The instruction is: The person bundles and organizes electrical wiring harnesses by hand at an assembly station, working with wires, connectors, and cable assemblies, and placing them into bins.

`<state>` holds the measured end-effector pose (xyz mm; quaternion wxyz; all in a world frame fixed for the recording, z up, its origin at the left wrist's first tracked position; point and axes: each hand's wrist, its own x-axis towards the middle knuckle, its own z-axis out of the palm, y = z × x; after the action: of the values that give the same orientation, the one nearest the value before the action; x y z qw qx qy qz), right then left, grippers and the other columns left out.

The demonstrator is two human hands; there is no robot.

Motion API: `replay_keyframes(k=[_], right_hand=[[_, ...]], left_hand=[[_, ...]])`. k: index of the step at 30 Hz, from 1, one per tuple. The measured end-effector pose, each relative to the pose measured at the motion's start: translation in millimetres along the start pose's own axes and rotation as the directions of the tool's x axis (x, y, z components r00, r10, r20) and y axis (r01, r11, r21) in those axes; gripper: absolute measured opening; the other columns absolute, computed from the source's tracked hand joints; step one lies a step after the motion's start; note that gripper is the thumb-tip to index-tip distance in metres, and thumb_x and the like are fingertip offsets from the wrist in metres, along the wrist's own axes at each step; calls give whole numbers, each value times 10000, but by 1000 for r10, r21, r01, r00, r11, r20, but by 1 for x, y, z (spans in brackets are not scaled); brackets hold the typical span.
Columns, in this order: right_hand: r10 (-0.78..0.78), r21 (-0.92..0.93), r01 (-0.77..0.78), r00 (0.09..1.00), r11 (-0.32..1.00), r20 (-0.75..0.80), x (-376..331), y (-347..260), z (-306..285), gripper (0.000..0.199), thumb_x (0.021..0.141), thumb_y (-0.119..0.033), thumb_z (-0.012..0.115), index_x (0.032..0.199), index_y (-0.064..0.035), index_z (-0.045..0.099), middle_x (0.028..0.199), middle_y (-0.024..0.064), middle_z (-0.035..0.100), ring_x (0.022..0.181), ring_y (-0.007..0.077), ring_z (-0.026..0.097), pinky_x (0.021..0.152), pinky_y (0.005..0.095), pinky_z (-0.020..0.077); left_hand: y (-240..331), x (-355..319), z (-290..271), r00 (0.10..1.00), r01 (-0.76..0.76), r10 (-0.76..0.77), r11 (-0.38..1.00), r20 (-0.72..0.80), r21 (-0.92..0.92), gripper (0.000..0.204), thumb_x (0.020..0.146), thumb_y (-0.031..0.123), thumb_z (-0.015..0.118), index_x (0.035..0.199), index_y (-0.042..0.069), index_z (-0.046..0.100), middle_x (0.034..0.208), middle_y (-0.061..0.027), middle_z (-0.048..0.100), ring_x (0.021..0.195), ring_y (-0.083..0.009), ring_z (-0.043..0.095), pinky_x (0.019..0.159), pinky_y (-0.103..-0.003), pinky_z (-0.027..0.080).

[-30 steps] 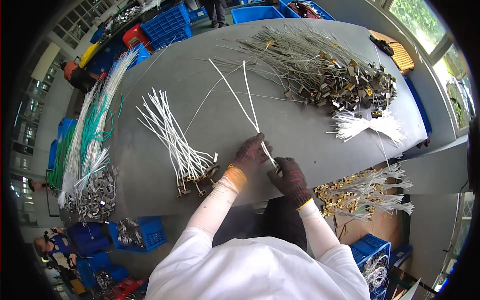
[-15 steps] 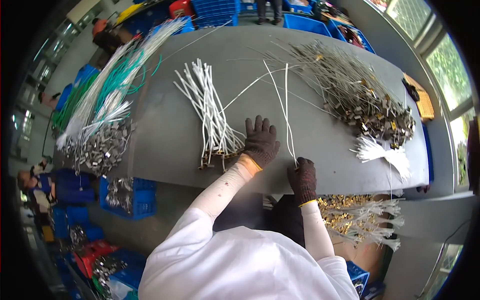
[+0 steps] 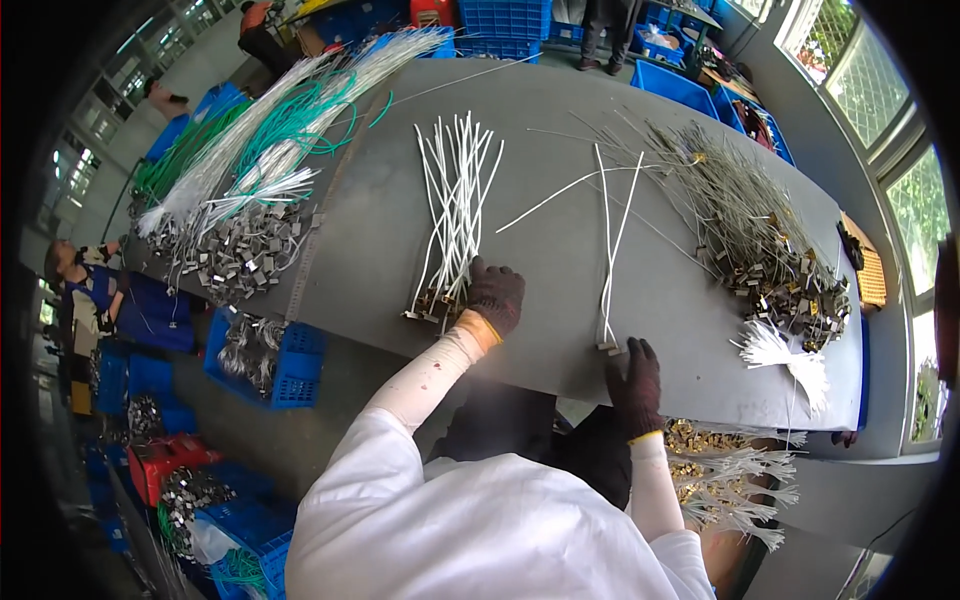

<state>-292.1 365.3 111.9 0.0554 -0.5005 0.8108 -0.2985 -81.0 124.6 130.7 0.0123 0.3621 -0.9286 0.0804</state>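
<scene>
The left hand (image 3: 497, 296), gloved, lies flat and open on the clip end of the white-wire bundle (image 3: 452, 205) at the table's (image 3: 560, 330) near edge; the right hand (image 3: 637, 378), fingers loosely curled and gripping nothing, touches the clip of a wire pair (image 3: 610, 245) at the bundle's 3 o'clock; judged a sorting step, the pair wants pinching and moving toward 9 o'clock.

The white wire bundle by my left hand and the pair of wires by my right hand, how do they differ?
The white wire bundle holds many strands, fanned at the far end; the pair of wires holds very few. The left hand rests on the bundle's near end; the right hand lies just below the pair's. Both are white with metal ends.
</scene>
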Motion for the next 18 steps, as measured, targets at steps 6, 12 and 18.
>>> replay_keyframes(k=[6,12,18], right_hand=[[51,-82,-53,998,995,-27,-64,57,-62,578,909,-80,730,1448,4,539,1456,256,552,1387,421,509,1178,481,422],[112,-182,-114,994,977,-17,-113,63,-105,502,934,-73,685,1413,14,563,1439,251,575,1356,429,542,1148,484,450],[62,57,-60,998,997,-22,-87,10,-82,475,953,-51,671,1417,-1,579,1392,214,614,1297,365,598,1106,439,488]], left_hand=[[15,-16,-36,962,-160,173,984,-211,79,244,931,251,554,1050,64,656,1060,-150,627,1105,-319,593,1075,-560,412],[38,-22,-58,890,-212,41,919,-454,-332,362,918,272,656,1206,54,625,1240,-183,607,1273,-390,551,1144,-560,403],[-111,28,14,768,235,-494,810,-408,-538,499,853,317,736,1226,12,606,1173,-276,639,1140,-459,596,1012,-535,498]])
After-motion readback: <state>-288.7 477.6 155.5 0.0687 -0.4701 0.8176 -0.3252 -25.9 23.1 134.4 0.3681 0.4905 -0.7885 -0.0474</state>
